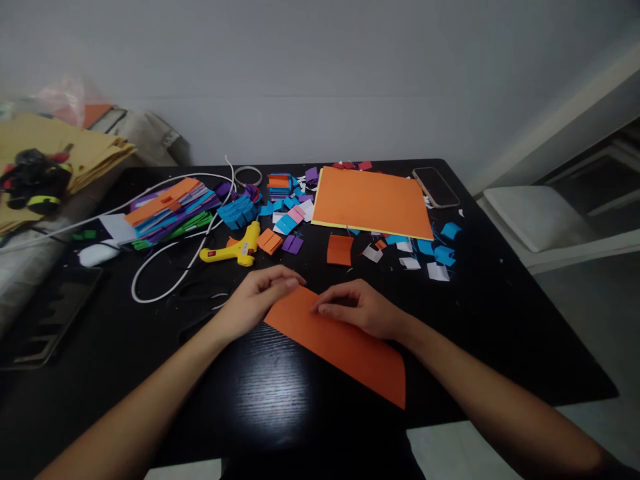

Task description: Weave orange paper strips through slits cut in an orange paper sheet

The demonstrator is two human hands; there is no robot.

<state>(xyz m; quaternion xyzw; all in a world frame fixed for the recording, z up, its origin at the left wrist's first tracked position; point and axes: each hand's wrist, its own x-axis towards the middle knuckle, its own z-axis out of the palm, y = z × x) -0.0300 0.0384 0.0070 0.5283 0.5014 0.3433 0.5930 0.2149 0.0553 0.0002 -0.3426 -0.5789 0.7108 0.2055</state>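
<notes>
A long strip of orange paper (345, 343) lies at a slant in front of me, its near right end curling up slightly. My left hand (263, 297) is closed on the strip's far left end, thumb on top and fingers bent around the edge. Over the middle of the strip, my right hand (363, 310) is curled, with thumb and forefinger tips close together against the paper. What its other fingers touch is hidden. Just beyond the hands lie a small orange paper piece (339, 251) and a yellow glue gun (234, 247).
Stacked orange sheets (373, 200) lie at the back, with a phone (436, 187) to their right. Cut paper scraps (440, 255) surround them. Bundled coloured strips (173, 210), a looping white cable (145, 299) and dark-handled scissors (200, 327) are on the left.
</notes>
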